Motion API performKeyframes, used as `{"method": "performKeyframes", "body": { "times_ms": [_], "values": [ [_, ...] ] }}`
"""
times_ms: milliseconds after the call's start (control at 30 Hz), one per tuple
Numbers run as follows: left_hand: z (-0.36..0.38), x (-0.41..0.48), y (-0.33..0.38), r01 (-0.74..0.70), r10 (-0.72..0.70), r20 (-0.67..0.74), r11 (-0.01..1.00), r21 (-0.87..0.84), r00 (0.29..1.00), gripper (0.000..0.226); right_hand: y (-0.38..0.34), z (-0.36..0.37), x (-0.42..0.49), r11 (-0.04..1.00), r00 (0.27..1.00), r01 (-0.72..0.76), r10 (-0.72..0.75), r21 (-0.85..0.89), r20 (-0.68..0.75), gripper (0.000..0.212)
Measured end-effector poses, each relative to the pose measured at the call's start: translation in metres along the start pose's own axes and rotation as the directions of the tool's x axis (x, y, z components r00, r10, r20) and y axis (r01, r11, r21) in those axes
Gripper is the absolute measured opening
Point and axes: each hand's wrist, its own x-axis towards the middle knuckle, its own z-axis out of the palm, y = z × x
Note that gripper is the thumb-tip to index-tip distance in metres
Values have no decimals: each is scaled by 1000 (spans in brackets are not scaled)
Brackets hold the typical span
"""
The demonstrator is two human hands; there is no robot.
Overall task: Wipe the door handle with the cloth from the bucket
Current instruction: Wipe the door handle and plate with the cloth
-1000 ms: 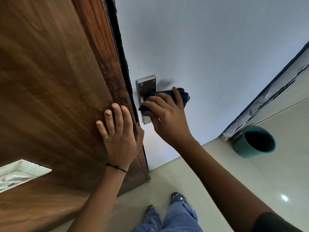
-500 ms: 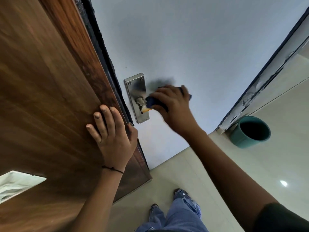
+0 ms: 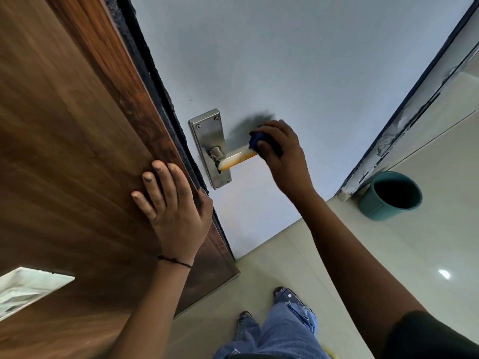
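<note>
Right hand: the right hand point(image 3: 281, 156) is curled around a dark blue cloth point(image 3: 259, 139), fingers closed on it, pressing it onto the far end of the door handle point(image 3: 237, 158)
Cloth: bunched up, mostly hidden under the fingers; only a small blue fold shows at the hand's 10 o'clock side, touching the lever
Door handle: a lever sticking out from a steel backplate point(image 3: 210, 149) toward 3 o'clock, slightly raised at the tip; its bare stretch looks pale with an orange tint
Backplate: upright on the grey-blue door face point(image 3: 285, 60), screws showing at its top and bottom corners, just at 3 o'clock of the door's dark edge strip
Left hand: the left hand point(image 3: 173, 208) lies flat and open on the brown wooden panel point(image 3: 64, 138), fingers spread and pointing to 11 o'clock, thumb hooked over the panel's edge; it holds nothing; a thin black cord circles the wrist
Bucket: a teal bucket point(image 3: 373, 206) stands on the pale tiled floor point(image 3: 427, 255) at 3 o'clock of the handle, well apart from both hands, close beside the worn door frame base; its inside is dark
Person: blue jeans point(image 3: 280, 332) and shoes show at 6 o'clock
</note>
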Motion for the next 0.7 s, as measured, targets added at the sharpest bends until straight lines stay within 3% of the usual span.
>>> {"method": "performKeyframes", "body": {
  "times_ms": [67,167,233,300,367,433,600,700],
  "values": [
    [0,0,0,-2,2,4,1000,1,1000,93,-4,-1,0,958,984,-163,176,237,-36,23],
    [2,0,1,-5,5,-1,1000,-5,1000,92,-3,7,-3,760,896,-361,444,541,-27,25],
    [3,-1,0,-5,5,-3,1000,-3,1000,92,-6,15,-6,556,823,-386,568,736,2,24],
    [4,-2,0,-3,3,3,1000,-15,1000,94,-10,25,-10,286,746,-356,660,890,86,23],
    [4,-2,0,-6,6,4,1000,-29,1000,94,-12,33,-14,17,726,-291,656,957,209,22],
    [4,-3,0,-4,4,5,999,-32,1000,93,-14,40,-20,-153,743,-258,599,954,297,20],
    [2,-3,0,4,-4,8,999,-51,1000,85,-28,60,-42,-346,730,-359,474,867,492,36],
    [1,-3,-1,-5,5,15,999,-43,1000,93,-10,51,-29,-286,740,-319,520,904,426,34]
  ]
}}
